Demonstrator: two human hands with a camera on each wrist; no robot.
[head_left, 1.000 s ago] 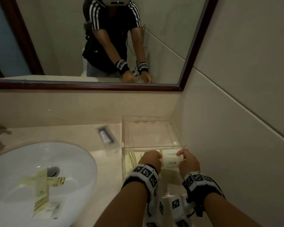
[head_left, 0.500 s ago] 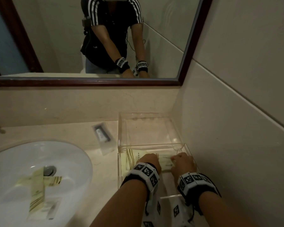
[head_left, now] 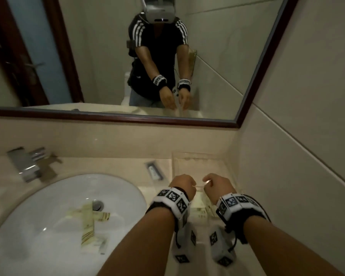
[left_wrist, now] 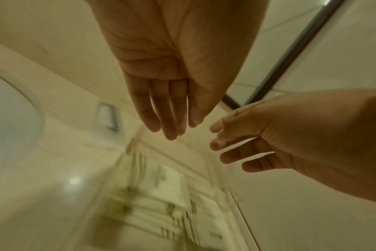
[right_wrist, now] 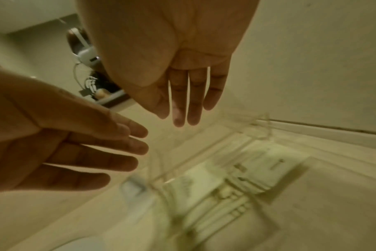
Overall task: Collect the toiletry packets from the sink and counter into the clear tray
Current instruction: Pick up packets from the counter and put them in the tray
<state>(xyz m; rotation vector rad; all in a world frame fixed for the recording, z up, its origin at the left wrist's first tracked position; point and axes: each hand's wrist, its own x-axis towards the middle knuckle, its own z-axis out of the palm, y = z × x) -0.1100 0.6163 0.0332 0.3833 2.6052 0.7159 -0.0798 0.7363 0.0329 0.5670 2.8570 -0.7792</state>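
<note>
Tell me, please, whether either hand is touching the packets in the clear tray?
Apart. The left wrist view shows the left hand and right hand open above the packets, with bare gaps below the fingertips.

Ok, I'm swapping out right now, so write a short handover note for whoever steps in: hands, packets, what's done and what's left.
Left hand: open, fingers straight, holds nothing, above the clear tray.
Right hand: open, holds nothing, beside the left over the tray.
Done: pale packets lie in the tray's near part; the count is blurred.
Left: crossed yellow packets in the sink by the drain, with a small item at their near end; one clear sachet on the counter, left of the tray.
Suggested next: probably the sachet, as it lies closest, then the sink.
</note>
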